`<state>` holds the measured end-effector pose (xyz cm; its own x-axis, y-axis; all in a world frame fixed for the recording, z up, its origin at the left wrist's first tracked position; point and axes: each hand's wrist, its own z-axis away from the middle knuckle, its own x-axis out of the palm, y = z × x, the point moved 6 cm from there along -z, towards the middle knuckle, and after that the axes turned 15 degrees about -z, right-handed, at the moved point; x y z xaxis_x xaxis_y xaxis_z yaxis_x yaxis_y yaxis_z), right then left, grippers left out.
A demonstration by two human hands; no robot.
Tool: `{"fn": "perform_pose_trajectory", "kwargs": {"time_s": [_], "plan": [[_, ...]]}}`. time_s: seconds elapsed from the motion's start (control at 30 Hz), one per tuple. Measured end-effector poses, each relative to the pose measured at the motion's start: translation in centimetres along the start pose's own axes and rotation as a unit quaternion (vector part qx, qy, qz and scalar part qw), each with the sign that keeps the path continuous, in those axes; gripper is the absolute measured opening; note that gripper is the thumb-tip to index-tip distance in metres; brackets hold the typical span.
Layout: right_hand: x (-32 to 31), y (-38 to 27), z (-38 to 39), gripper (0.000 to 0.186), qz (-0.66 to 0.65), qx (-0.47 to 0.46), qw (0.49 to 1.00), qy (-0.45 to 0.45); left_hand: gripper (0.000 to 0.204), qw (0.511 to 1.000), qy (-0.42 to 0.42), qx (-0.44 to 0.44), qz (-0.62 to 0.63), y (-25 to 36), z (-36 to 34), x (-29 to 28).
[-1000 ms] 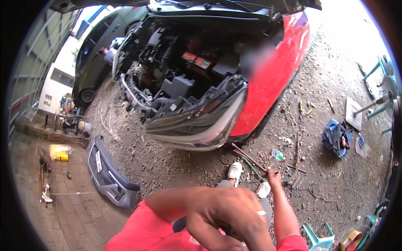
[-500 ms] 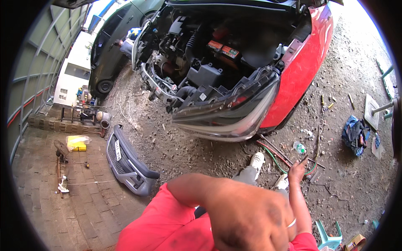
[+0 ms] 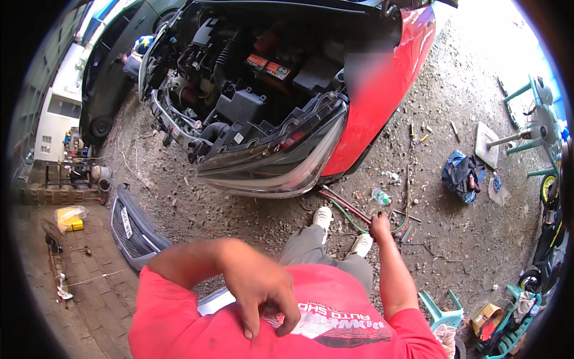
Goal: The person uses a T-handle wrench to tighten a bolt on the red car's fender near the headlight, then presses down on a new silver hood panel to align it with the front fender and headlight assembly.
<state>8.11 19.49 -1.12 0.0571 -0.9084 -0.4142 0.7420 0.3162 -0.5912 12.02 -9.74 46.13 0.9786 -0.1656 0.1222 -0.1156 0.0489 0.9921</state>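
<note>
My left hand (image 3: 260,278) hangs bent at the front of my red shirt (image 3: 341,320), fingers loosely curved and apart, holding nothing visible. My right hand (image 3: 380,226) reaches down along my right side, closed on a small dark slender object, too small to identify. Just past it lie red and green hoses (image 3: 350,212), metal rods and a plastic bottle (image 3: 380,196) on gravel. My sneakers (image 3: 323,221) stand before the red car (image 3: 373,137), whose bonnet is raised over an exposed engine bay (image 3: 233,96) and front headlamp (image 3: 269,161).
A detached grey bumper (image 3: 134,233) lies left on paving. A dark car (image 3: 107,78) stands behind, with another person (image 3: 133,60) beside it. Right are a backpack (image 3: 463,176), fan (image 3: 538,122), plastic stool (image 3: 442,314) and scooter (image 3: 544,251).
My left hand has dropped from a blurred raised position near the camera to my shirt front, its fingers now visible. My right hand stays low; the view has shifted.
</note>
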Motion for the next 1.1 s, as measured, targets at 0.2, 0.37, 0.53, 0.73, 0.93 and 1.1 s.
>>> {"fn": "perform_pose_trajectory", "kwargs": {"time_s": [0.2,0.37,0.53,0.73,0.93,1.1], "plan": [[-2.4,0.9,1.6,0.059,-0.329,0.076,0.93,-0.144,0.026,0.85,0.453,0.166,-0.211,4.1,2.6,-4.2],[-3.9,4.9,3.6,0.06,-0.234,-0.134,0.944,-0.191,0.016,0.691,0.657,0.265,-0.143,5.3,2.3,-3.3],[-2.2,1.3,6.4,0.06,-0.188,-0.173,0.952,-0.169,0.019,0.644,0.659,0.387,-0.031,5.8,-3.5,-4.7],[-4.2,2.6,3.7,0.037,0.078,-0.397,0.914,0.035,0.024,0.557,0.626,0.358,0.412,3.5,-7.7,1.0],[-1.7,-0.7,1.0,0.054,-0.001,-0.102,0.989,-0.107,0.029,0.837,0.501,0.213,-0.05,4.5,-3.0,-5.7],[0.7,4.1,1.1,0.035,-0.314,0.349,0.847,-0.248,0.048,0.929,0.329,0.027,-0.167,1.1,-1.6,-10.3]]}}
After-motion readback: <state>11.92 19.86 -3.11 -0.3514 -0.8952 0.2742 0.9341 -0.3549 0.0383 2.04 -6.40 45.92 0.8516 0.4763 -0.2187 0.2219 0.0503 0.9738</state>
